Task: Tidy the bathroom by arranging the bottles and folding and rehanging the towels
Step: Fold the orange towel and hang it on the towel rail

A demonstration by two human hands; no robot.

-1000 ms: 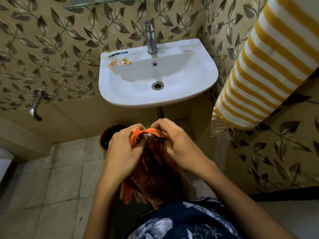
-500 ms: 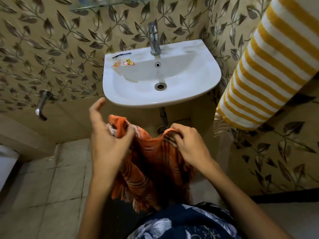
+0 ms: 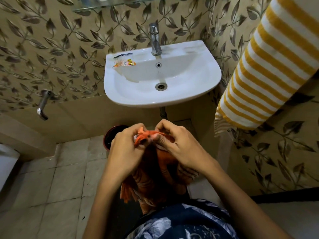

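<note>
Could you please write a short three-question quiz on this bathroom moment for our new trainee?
1. True or false: both hands, the left hand and the right hand, pinch the top of the orange towel close together.
2. Where does the yellow-striped towel hang?
A. over the sink rim
B. on the right wall
C. on the floor
3. Fill in: the small sachets lie on the sink's back-____ corner, left of the tap.

Key
1. True
2. B
3. left
</note>
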